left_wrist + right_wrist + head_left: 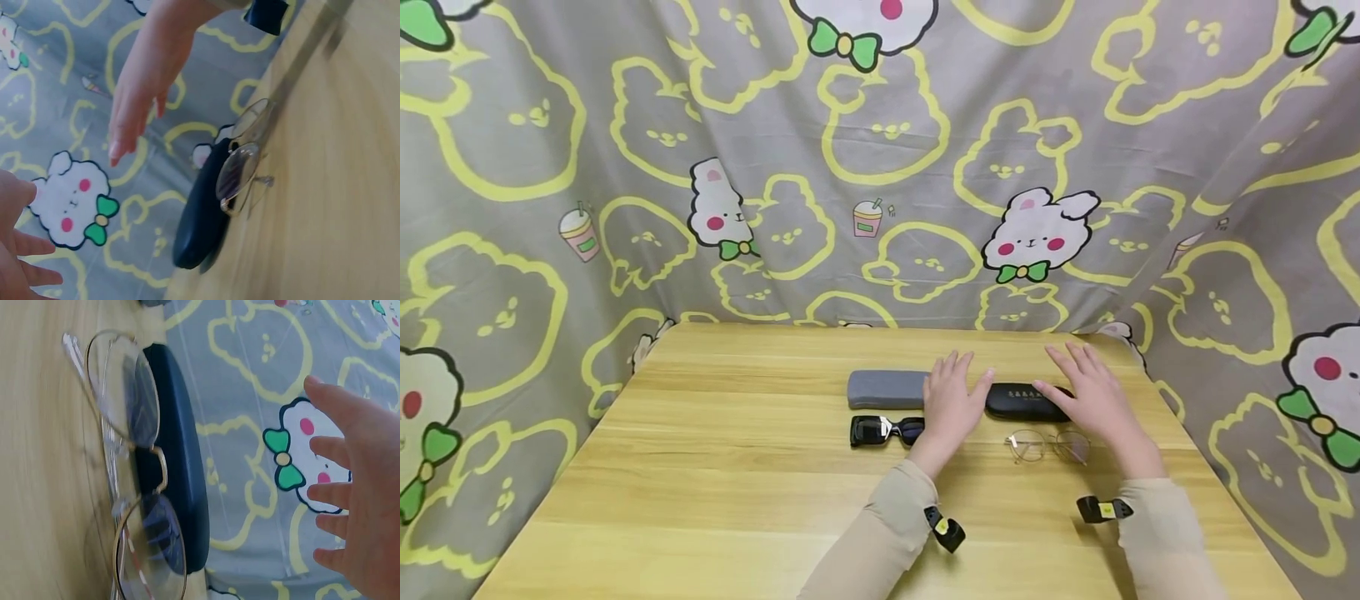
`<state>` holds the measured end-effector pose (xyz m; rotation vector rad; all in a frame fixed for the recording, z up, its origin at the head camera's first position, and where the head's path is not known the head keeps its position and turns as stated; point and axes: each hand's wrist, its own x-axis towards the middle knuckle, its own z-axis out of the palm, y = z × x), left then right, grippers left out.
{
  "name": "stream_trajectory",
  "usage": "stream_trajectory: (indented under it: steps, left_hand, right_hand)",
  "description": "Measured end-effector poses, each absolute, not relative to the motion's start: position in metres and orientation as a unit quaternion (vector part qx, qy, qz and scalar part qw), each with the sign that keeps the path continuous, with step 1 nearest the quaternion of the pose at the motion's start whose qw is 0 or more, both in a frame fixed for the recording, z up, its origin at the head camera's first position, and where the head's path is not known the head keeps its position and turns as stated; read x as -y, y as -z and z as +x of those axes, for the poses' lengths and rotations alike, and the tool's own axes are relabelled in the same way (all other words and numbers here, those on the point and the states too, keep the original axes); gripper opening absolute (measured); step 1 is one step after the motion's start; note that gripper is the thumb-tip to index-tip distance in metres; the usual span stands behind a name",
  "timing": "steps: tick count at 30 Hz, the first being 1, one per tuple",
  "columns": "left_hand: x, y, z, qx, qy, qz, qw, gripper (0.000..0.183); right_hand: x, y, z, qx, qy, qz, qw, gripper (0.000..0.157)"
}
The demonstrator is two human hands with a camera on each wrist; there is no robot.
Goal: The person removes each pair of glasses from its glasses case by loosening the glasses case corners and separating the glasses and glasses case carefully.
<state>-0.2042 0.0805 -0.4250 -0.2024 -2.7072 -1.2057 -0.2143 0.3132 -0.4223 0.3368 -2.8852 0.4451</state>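
Note:
My left hand (pixel 951 402) is held with spread fingers over the right ends of a grey glasses case (pixel 886 389) and a pair of black sunglasses (pixel 871 430), hiding part of both. To the right, my right hand (pixel 1096 398) has its fingers extended and overlaps the end of a black glasses case (pixel 1026 402) with small gold lettering. In the right wrist view that hand (pixel 365 487) appears apart from the black case (pixel 187 469), with nothing in its fingers. Thin gold-rimmed eyeglasses (pixel 1028 445) lie in front of the black case, temples folded behind the lenses.
Everything lies on a light wooden table (pixel 715 467). A grey curtain (pixel 925 192) with yellow outlines and white rabbits hangs behind the table and along its sides. Each beige sleeve carries a black wrist strap (pixel 945 528) with a yellow mark.

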Motion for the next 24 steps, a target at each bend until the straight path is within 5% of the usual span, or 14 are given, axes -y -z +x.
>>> stream_trajectory:
  steps: [24]
  left_hand:
    - [0.02, 0.405, -0.21, 0.924, 0.344, -0.094, 0.141, 0.065]
  right_hand:
    - [-0.268, 0.411, -0.21, 0.975, -0.161, 0.132, 0.081, 0.082]
